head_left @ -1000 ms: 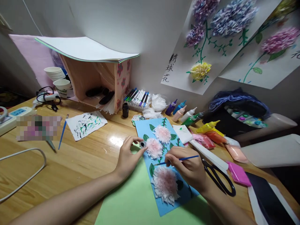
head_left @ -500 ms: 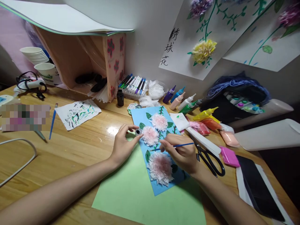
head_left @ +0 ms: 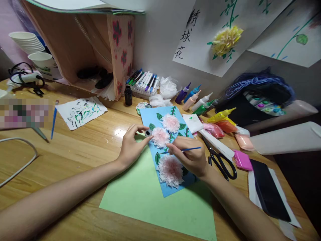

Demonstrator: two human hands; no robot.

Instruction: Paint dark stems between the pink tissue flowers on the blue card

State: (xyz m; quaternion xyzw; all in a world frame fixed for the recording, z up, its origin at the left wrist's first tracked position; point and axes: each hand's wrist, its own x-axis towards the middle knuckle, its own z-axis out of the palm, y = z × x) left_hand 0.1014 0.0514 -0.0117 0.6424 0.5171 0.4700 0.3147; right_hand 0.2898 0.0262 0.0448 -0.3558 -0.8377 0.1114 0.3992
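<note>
In the head view my left hand (head_left: 134,144) pinches a small clear cap (head_left: 148,133) with dark paint inside, at the left edge of a blue card (head_left: 147,115). My right hand (head_left: 189,154) grips a thin paintbrush (head_left: 192,149) with a blue handle. Its tip points left, close to a painted green leaf (head_left: 157,158); whether it touches the card I cannot tell. Raised pink-white paper flowers (head_left: 171,170) sit on the card, among green leaves and stems. Beneath the card lies a light green sheet (head_left: 155,214).
Black scissors (head_left: 223,164), a pink packet (head_left: 242,160) and a black phone-like slab (head_left: 269,190) lie to the right. Paint bottles (head_left: 183,93), markers (head_left: 144,82) and a black bottle (head_left: 128,96) stand behind. Left are a paint-smeared tissue (head_left: 82,112) and another brush (head_left: 54,118).
The whole view has shifted, so the table things sit higher in the picture. My right hand has moved slightly left with the paintbrush; my left hand keeps its hold on the cap.
</note>
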